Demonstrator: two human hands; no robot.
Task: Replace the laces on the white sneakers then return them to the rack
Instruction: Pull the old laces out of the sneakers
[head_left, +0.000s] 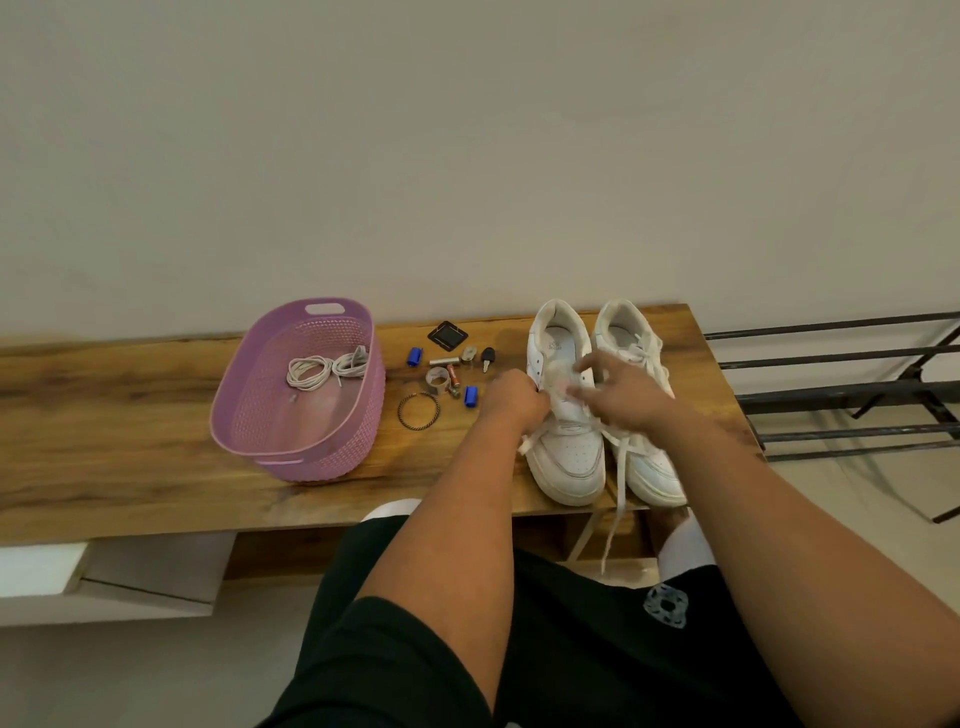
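Two white sneakers stand side by side on the wooden bench (130, 457), toes toward me. My left hand (511, 400) grips the left sneaker (569, 452) at its side, by the lace eyelets. My right hand (621, 387) reaches over the same shoe's tongue, fingers curled and pinching its lace; the pinch is blurred. The right sneaker (649, 462) is still laced, and a loose lace end (615, 514) hangs over the bench edge. Coiled spare laces (324, 369) lie in a purple basket (291, 441).
Small items lie between basket and shoes: blue caps (470, 396), batteries (453, 373), a tape roll (437, 379), a key (487, 357), a bangle (418, 410) and a black square piece (448, 333). A black metal shoe rack (852, 395) stands right of the bench.
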